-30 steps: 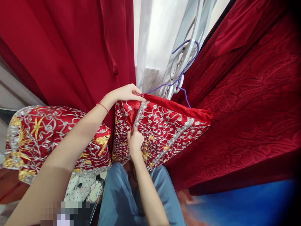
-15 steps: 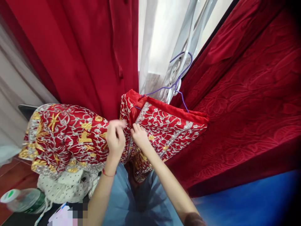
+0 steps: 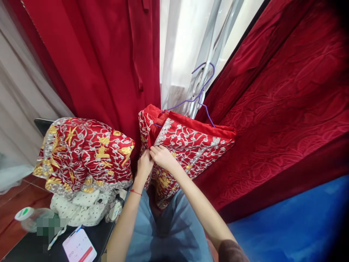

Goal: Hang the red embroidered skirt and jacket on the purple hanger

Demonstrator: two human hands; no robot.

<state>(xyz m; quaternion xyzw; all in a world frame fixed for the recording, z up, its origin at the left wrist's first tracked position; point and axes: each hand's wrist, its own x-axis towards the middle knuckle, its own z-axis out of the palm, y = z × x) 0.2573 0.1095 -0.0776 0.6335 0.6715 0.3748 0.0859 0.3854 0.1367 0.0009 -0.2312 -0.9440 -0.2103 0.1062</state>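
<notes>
Embroidered garment on hanger [image 3: 191, 140]: red satin-like cloth, softly glossy, its face roughened by raised silver and gold stitching, the plain red top band [image 3: 201, 123] smooth and shiny; clothes hanger [image 3: 201, 94], smooth purple, apparently plastic-coated wire. Folded embroidered garment [image 3: 89, 153], likewise red cloth with dense, textured metallic-looking threadwork; polka-dot cloth [image 3: 81, 209], matt and crumpled; trousers [image 3: 169, 233], matt blue woven cloth. Red curtain [image 3: 103, 65], smooth fabric with a low sheen; dark red drape [image 3: 286, 120], velvety, embossed with flowers; bottle [image 3: 34, 218], clear plastic; phone [image 3: 80, 245], smooth, glossy screen.
</notes>
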